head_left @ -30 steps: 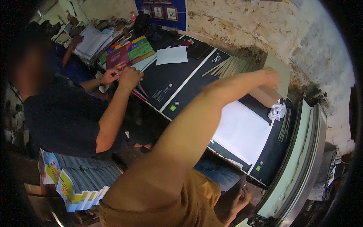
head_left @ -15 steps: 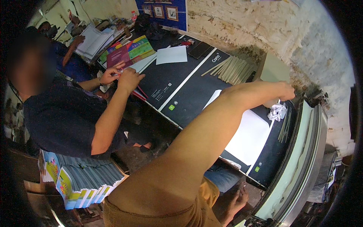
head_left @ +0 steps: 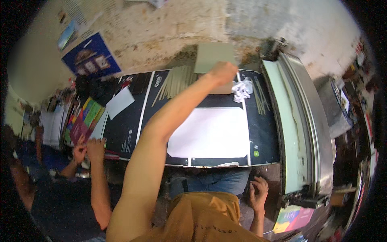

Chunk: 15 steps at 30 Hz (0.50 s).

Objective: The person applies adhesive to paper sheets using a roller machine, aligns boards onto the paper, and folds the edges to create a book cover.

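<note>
My left arm reaches across the table, and my left hand (head_left: 223, 73) is closed in front of an upright grey-green board (head_left: 213, 54), above a low brown block (head_left: 221, 89). What its fingers hold, if anything, is hidden. A crumpled white wad (head_left: 242, 91) lies just right of that hand. Nearer to me, a large blank white sheet (head_left: 211, 135) with cut corners lies flat on the black tabletop (head_left: 155, 109). Below the table's front edge, by my right thigh, my right hand (head_left: 259, 190) hangs with loosely bent fingers apart, holding nothing visible.
Grey-green strips (head_left: 177, 82) lie left of the board, thinner strips (head_left: 262, 97) to the right. A long roller machine (head_left: 300, 121) borders the table's right end. At left, a co-worker's hands (head_left: 94, 150) are beside colourful printed covers (head_left: 86, 119) and a small white sheet (head_left: 120, 101).
My view has turned rightward and levelled, so the white sheet shows almost fully. My left hand stays closed near the board; the co-worker now appears lower at left.
</note>
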Available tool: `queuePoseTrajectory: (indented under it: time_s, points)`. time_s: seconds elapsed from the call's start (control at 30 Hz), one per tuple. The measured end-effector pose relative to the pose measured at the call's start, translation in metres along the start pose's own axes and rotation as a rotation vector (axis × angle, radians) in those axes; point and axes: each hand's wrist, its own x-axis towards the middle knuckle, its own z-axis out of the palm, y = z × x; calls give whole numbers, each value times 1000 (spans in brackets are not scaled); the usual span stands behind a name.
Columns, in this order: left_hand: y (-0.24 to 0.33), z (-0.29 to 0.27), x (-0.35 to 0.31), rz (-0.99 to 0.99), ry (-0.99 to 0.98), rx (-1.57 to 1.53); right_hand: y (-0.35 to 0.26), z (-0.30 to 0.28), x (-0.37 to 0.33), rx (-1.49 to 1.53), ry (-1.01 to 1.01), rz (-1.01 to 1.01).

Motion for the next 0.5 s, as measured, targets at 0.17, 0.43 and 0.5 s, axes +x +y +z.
queuePoseTrajectory:
  time_s: [0.17, 0.43, 0.5]
  points:
    - [-20, -31, -4, 185, 196, 1, -18, -6, 50, 0, 22, -132]
    - [-25, -193, -24, 44, 600, -179, -119, -57, 249, 13, 374, -639]
    - [-15, -226, -40, -12, 585, -230, -151, -63, 288, 7, 460, -692]
